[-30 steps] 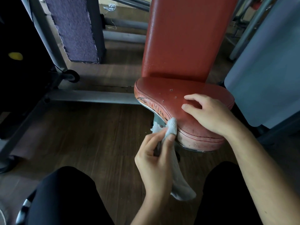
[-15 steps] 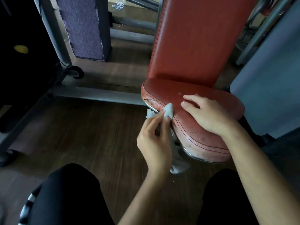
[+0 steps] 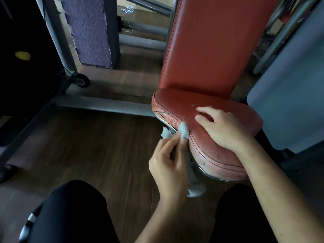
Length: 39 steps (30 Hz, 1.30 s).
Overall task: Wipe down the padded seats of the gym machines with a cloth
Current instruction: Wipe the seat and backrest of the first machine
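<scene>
You wore black trousers (image 3: 73, 213) over both knees; your forearms and hands were bare, without sleeves, and a black-and-white striped shoe (image 3: 29, 223) showed near left.

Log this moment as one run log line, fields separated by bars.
step: wiping seat edge | left hand: grip on cloth, pressed to red seat side edge | right hand: flat on seat top, bracing | backrest: untouched

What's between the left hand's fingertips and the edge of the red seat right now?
In the head view, the cloth: the left hand pinches it and presses its folded end against the side edge of the red seat. The right hand rests on top, bare.
</scene>
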Each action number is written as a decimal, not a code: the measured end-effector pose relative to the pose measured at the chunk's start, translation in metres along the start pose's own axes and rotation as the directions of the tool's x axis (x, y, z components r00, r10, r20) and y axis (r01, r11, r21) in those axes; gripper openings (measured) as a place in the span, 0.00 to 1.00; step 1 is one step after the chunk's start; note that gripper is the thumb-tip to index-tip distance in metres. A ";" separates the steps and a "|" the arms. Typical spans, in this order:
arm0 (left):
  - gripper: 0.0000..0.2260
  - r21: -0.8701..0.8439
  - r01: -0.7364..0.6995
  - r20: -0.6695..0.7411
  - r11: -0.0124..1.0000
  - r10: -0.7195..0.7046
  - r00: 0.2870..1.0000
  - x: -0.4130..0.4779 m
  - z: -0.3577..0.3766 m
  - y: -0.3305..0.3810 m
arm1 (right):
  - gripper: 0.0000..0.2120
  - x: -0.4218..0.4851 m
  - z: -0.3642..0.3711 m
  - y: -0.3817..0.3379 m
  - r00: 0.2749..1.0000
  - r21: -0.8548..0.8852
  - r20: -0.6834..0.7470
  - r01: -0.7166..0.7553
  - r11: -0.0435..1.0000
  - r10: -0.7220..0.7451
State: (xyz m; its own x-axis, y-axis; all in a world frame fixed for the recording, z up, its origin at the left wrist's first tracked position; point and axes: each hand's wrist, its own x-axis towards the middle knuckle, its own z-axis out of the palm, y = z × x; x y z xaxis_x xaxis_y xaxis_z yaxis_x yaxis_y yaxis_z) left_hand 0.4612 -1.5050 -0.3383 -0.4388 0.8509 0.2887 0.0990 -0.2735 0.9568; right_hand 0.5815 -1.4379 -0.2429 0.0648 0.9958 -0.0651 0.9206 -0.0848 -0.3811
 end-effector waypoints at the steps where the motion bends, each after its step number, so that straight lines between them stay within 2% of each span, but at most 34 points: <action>1: 0.06 -0.002 -0.014 0.016 1.000 0.014 1.000 -0.009 -0.003 0.004 | 0.21 0.000 0.000 0.000 1.000 -0.003 0.002 -0.001 1.000 0.001; 4: 0.06 -0.010 -0.031 0.037 0.999 0.031 0.999 -0.013 -0.005 0.003 | 0.21 0.001 0.000 0.000 1.000 -0.014 0.008 0.000 1.000 0.000; 10: 0.06 0.097 -0.116 0.058 0.988 0.111 0.992 0.027 -0.003 -0.006 | 0.22 -0.001 -0.004 0.003 0.998 0.027 0.050 0.026 0.999 -0.027; 12: 0.04 0.081 -0.046 0.054 0.996 0.042 0.998 0.024 -0.011 -0.009 | 0.21 0.005 -0.008 0.005 0.996 0.035 0.076 0.038 0.999 -0.041; 15: 0.05 -0.014 0.116 -0.049 0.993 -0.117 0.992 0.029 -0.022 -0.022 | 0.20 0.027 -0.009 -0.001 0.992 0.013 0.082 0.090 0.996 -0.091; 17: 0.06 -0.057 0.159 -0.128 0.986 -0.165 0.978 0.047 -0.022 -0.029 | 0.22 0.046 -0.001 -0.012 0.979 0.025 0.113 0.170 0.985 -0.172; 20: 0.11 -0.067 0.150 -0.161 0.986 -0.159 0.974 0.073 -0.007 -0.031 | 0.24 0.065 0.015 -0.021 0.965 -0.026 0.207 0.168 0.985 -0.159; 26: 0.17 -0.010 -0.004 -0.077 1.000 0.004 0.997 0.028 0.022 -0.025 | 0.23 0.076 0.023 -0.014 0.976 -0.026 0.157 0.156 0.987 -0.150; 30: 0.17 -0.084 0.050 -0.048 0.995 -0.054 0.997 0.034 0.023 -0.034 | 0.23 0.077 0.025 -0.014 0.978 -0.028 0.138 0.161 0.987 -0.155; 33: 0.16 -0.084 0.063 -0.109 0.994 -0.072 0.991 0.054 0.023 -0.034 | 0.23 0.076 0.024 -0.013 0.979 -0.020 0.132 0.162 0.987 -0.158; 36: 0.14 -0.095 0.133 -0.177 0.987 -0.148 0.973 0.083 0.021 -0.039 | 0.22 0.074 0.023 -0.014 0.978 -0.015 0.132 0.163 0.986 -0.160; 39: 0.14 -0.115 0.150 -0.167 0.982 -0.168 0.971 0.076 0.021 -0.039 | 0.22 0.074 0.023 -0.015 0.979 -0.024 0.127 0.162 0.986 -0.158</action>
State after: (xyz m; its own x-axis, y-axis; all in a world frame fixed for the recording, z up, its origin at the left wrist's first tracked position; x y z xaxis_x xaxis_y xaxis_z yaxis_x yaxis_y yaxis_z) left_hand 0.4424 -1.4205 -0.3526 -0.5925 0.7976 0.1132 -0.0716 -0.1922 0.9787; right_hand 0.5637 -1.3634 -0.2630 -0.1309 0.9840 -0.1205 0.9279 0.0788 -0.3644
